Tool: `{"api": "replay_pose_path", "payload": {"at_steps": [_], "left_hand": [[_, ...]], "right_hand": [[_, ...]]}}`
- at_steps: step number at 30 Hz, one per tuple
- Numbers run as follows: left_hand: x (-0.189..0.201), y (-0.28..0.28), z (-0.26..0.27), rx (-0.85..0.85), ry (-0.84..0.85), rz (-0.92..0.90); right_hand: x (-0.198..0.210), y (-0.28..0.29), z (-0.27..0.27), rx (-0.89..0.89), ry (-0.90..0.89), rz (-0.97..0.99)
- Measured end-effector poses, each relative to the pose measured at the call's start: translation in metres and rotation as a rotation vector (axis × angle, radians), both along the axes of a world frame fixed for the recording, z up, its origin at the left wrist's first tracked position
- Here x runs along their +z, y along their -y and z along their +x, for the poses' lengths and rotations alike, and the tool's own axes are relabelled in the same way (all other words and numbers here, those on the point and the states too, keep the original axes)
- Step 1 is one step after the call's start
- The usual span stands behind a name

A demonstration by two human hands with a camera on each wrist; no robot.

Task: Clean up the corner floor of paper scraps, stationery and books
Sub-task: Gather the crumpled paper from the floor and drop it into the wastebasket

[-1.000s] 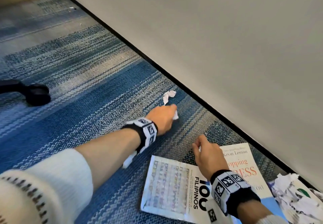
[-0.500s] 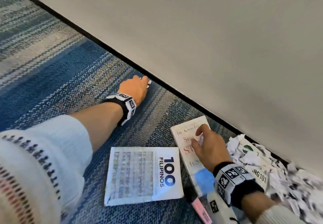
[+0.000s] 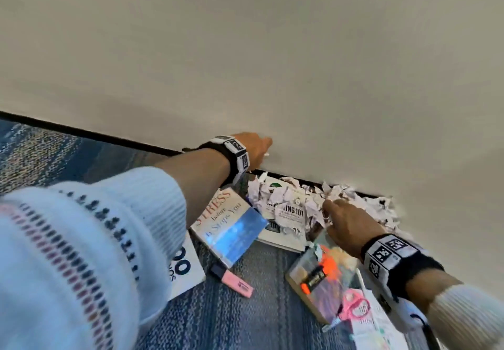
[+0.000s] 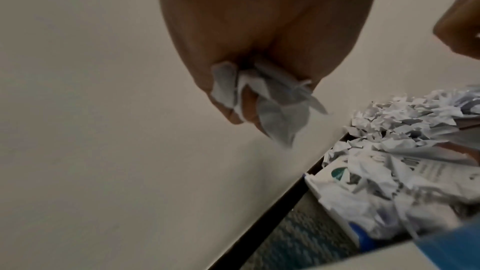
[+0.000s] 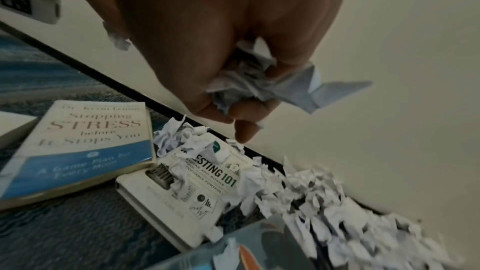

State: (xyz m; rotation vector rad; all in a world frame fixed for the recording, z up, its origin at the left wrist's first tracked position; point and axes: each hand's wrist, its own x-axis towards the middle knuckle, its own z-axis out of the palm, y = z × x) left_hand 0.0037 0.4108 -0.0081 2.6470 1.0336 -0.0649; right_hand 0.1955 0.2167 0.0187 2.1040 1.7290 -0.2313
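My left hand (image 3: 266,146) is raised in front of the wall, above the left end of the scrap pile, and grips torn white paper scraps (image 4: 262,100). My right hand (image 3: 328,209) hovers over the heap of torn paper scraps (image 3: 362,205) along the baseboard and clutches a crumpled wad of paper scraps (image 5: 249,83). Scraps partly cover the "Investing 101" book (image 5: 197,182). To its left lies the "Stopping Stress" book (image 3: 226,221), overlapping its edge. The "100 Filipinos" book (image 3: 188,268) lies partly hidden under my left sleeve.
A pink highlighter (image 3: 234,281) lies on the blue carpet (image 3: 245,322). A colourful book (image 3: 308,262) at the right carries an orange highlighter (image 3: 316,276) and pink scissors (image 3: 354,304). The cream wall (image 3: 300,63) and black baseboard (image 3: 81,132) bound the far side.
My left hand has lifted from the carpet and swung right to the wall above the pile, carrying its scraps. My right hand has left the Stress book for the scrap heap.
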Motion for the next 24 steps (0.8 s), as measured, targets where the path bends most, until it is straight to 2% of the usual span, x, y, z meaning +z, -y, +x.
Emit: {"api": "replay_pose_path", "payload": {"at_steps": [4,10,15,19,22,24], "left_hand": [[-0.025,0.009,0.03,0.054,-0.081,-0.096],[-0.097,0.06,0.046,0.18,-0.029,-0.264],[-0.128,0.084,0.053,0.169,-0.091,-0.212],[-0.13,0.081,0.049,0.16,-0.103,-0.125],[-0.128,0.072,0.05,0.047,-0.117,-0.062],[-0.125,0.069,0.052,0.033,-0.1,-0.035]], "right_hand": [[-0.03,0.006,0.001,0.041,-0.037,0.007],[-0.097,-0.019,-0.013,0.015,-0.246,0.075],[-0.14,-0.027,-0.013,-0.001,-0.304,0.104],[-0.148,-0.023,0.001,0.08,-0.286,0.096],[-0.139,-0.022,0.014,0.029,-0.295,0.216],[-0.13,-0.024,0.022,-0.032,-0.295,0.314]]}}
